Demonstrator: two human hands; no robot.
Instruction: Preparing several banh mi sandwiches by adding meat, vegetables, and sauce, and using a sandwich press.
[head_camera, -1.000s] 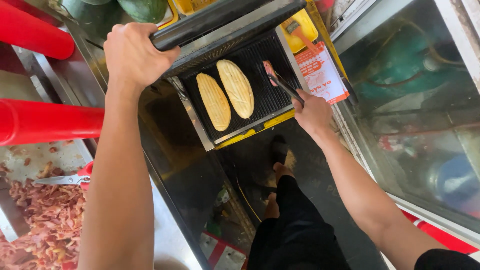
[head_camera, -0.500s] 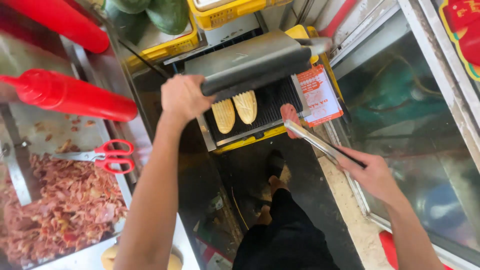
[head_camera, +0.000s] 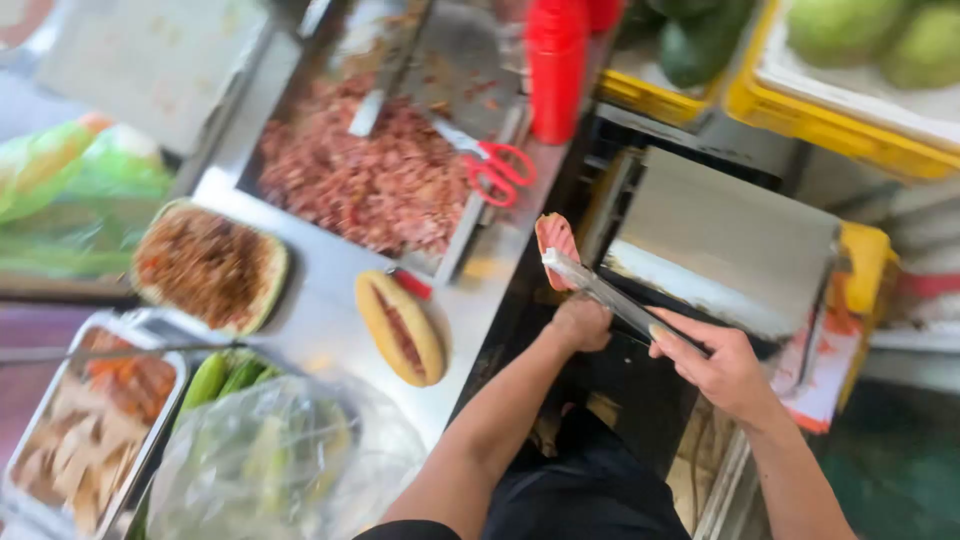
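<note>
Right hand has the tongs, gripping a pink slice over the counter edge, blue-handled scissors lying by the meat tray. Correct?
Not quite: the head view shows the scissors have red handles, not blue. The rest holds: the right hand holds the tongs, gripping a pink slice by the meat tray.

The whole picture is blurred by motion. The tongs (head_camera: 610, 292) run under the right hand (head_camera: 722, 368), so their handle end is hidden. The left hand (head_camera: 582, 323) is a fist and its fingers cannot be seen. The closed lid (head_camera: 722, 240) hides what is inside the press. The picture's edge cuts the red bottle (head_camera: 556, 70), the yellow crates (head_camera: 850, 115) and the tray (head_camera: 85, 430).
</note>
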